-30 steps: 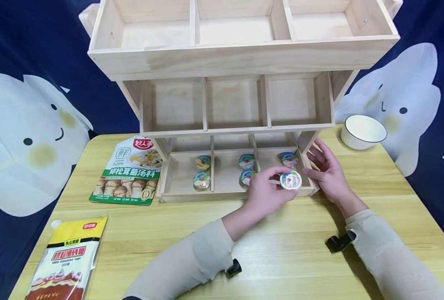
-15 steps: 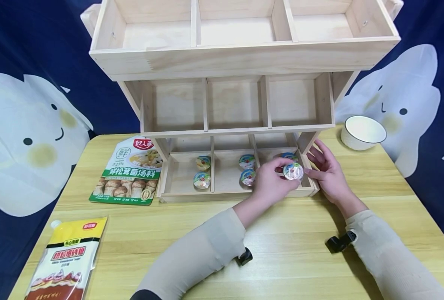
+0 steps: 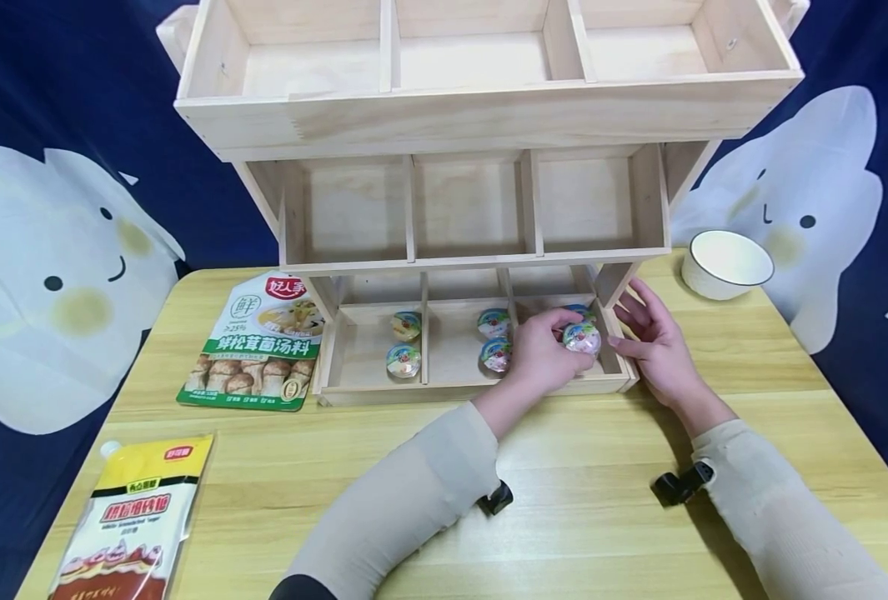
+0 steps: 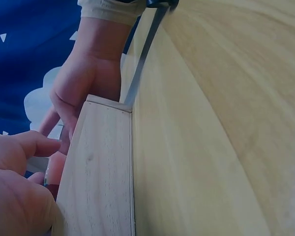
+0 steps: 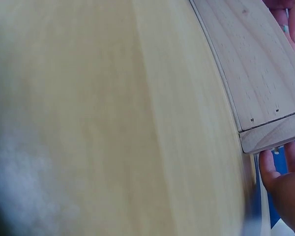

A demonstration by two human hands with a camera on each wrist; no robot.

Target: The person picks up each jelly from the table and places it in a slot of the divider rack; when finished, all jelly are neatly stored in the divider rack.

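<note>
My left hand (image 3: 543,354) pinches a small jelly cup (image 3: 583,337) with a printed lid, inside the right compartment of the bottom wooden tray (image 3: 398,393). Just behind it, partly covered, sits another cup (image 3: 579,312). My right hand (image 3: 661,348) touches the outer right side of that tray with its fingers spread along the wood and holds nothing. The middle compartment has two cups, one behind the other, the front cup (image 3: 495,354) close to my left hand. In the left wrist view, my left hand (image 4: 19,184) reaches over the tray's front wall, which hides most of the cup.
Above rise the middle shelf (image 3: 474,262) and top shelf (image 3: 489,117), each split into three compartments. Two cups (image 3: 404,342) stand in the bottom left compartment. A green-white soup pouch (image 3: 252,350), a sugar bag (image 3: 132,517) and a white bowl (image 3: 727,265) lie around on the table.
My left hand has moved slightly up and right, lowering the cup from in front of the tray's rim into the right compartment; its lid now faces up. My right hand has stayed put.
</note>
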